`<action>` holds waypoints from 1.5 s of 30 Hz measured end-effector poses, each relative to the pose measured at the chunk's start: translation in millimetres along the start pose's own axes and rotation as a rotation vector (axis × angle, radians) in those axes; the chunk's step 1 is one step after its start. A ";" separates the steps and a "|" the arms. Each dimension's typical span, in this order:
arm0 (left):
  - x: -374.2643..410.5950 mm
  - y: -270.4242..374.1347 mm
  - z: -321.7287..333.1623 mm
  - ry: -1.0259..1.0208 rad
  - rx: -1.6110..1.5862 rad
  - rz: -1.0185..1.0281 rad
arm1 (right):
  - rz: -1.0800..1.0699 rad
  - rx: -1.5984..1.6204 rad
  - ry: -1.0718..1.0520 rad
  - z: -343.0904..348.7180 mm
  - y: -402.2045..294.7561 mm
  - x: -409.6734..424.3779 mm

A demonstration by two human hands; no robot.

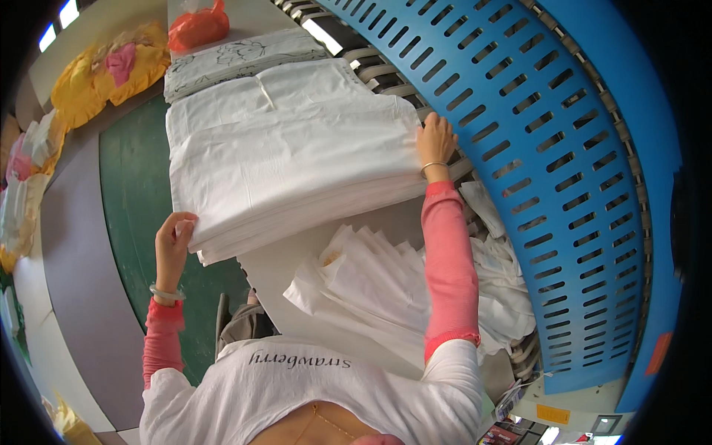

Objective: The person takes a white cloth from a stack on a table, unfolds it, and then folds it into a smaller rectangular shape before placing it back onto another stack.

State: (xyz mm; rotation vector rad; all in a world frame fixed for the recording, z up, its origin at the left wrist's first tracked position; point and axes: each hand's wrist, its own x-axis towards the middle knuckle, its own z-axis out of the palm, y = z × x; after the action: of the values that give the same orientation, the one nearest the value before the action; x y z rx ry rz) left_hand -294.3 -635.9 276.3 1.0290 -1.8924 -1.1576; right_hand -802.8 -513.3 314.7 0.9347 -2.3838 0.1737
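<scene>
A thick stack of folded white fabric (300,150) lies before me on a pale table. My left hand (175,239) pinches the stack's near left corner between thumb and fingers. At the right end of the same stack, my right hand (436,142) rests with its fingers at the far edge; its fingertips are partly hidden, so its hold is unclear. Behind the stack lie more folded white cloths (222,100) crossed by a pale tie, and beyond them a pile with dark line drawings (239,53).
A slotted blue machine panel (534,167) curves along the right, beside belts or rollers (384,72). Loose white cloths (367,278) lie near my right arm. A red plastic bag (199,26) sits at the back. Yellow cloth bundles (94,83) are at the far left.
</scene>
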 end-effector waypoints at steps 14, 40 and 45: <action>-27.0 -0.3 -12.6 0.319 0.177 0.013 | -0.003 0.563 -0.224 -20.4 30.0 -36.0; -106.1 -8.8 124.6 -0.864 -0.597 -0.447 | 0.314 -0.011 -0.172 -219.2 167.5 -490.2; -118.7 -35.6 102.6 -0.652 -0.280 0.002 | 0.438 0.121 -0.332 -244.0 176.7 -490.5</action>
State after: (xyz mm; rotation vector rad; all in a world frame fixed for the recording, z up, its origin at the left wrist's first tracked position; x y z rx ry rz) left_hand -317.7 -503.2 188.4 0.5237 -2.1078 -1.8548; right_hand -515.1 -17.6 261.8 0.5066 -2.8930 0.3558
